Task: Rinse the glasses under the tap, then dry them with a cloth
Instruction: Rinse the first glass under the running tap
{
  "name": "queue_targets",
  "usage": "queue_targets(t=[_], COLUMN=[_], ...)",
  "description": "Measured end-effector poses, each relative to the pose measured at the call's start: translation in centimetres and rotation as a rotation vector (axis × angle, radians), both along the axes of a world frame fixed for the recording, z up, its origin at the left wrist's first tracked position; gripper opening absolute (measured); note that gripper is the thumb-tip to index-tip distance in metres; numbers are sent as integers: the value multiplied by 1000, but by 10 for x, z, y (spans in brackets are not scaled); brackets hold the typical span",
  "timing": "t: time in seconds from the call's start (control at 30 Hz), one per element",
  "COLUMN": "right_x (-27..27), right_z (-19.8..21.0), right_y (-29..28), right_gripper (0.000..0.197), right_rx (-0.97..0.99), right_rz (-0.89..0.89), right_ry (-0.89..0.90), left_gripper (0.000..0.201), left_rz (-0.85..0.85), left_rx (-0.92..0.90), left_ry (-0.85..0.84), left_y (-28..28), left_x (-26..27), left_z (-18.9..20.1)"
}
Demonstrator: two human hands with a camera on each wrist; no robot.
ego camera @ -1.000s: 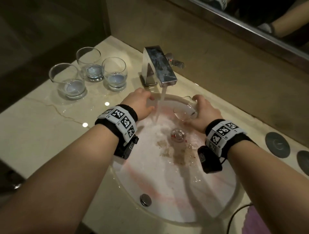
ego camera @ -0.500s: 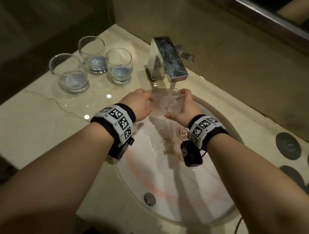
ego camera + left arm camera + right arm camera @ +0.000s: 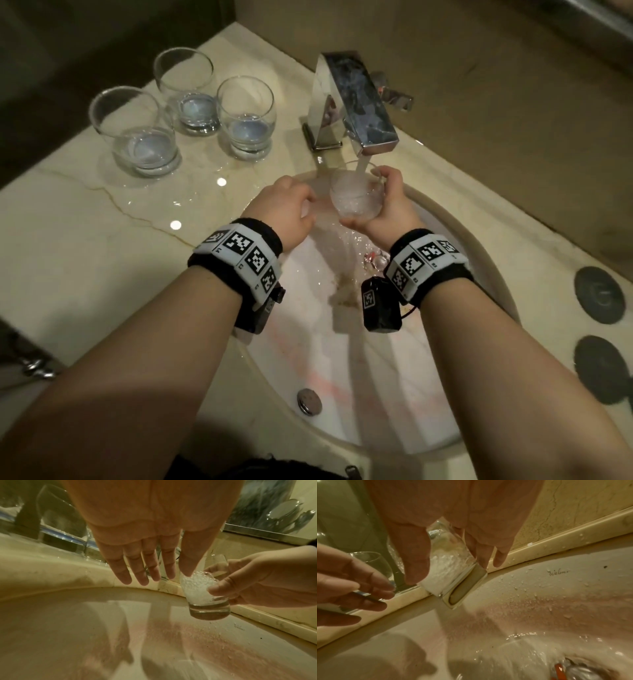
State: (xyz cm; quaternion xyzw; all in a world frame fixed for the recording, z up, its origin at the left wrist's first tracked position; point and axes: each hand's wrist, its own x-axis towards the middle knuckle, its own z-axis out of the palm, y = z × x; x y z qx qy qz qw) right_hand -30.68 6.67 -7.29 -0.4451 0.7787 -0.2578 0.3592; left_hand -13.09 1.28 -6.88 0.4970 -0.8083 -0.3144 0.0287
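Note:
My right hand (image 3: 385, 202) grips a clear glass (image 3: 354, 200) upright under the running chrome tap (image 3: 356, 102), over the white basin (image 3: 445, 219). Water foams white inside the glass (image 3: 200, 588) and spills over it (image 3: 447, 566). My right thumb and fingers (image 3: 221, 586) wrap its side. My left hand (image 3: 291, 205) hovers just left of the glass with straight, relaxed fingers (image 3: 137, 566), holding nothing. Three more glasses stand on the marble counter at the back left: one (image 3: 133, 130), a second (image 3: 186, 89), a third (image 3: 246, 116), each with a little water.
The marble counter (image 3: 68, 240) runs left of the basin, wet near the tap. Two dark round coasters (image 3: 599, 294) lie on the right. The drain (image 3: 375, 260) sits below the glass and an overflow cap (image 3: 310, 401) near the front rim.
My right hand turned the glass from tilted at the basin's right side to upright under the stream, and it has filled with foaming water. My left hand stays beside it.

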Motion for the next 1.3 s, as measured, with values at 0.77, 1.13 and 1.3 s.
queue_targets(t=[0.77,1.13,1.3], right_x=[-20,-31,-31], right_z=[-3,57,70], right_y=[16,32,34], right_gripper=[87,83,88], right_rx=[-79,400,410], right_rz=[-68,408,473], right_ry=[-197,804,839], left_gripper=[38,34,27], left_rz=[75,-18,72], left_rx=[34,7,119], left_ry=[56,26,225], left_y=[1,30,36], left_x=[-10,-19,-20], left_z=[-4,9,5])
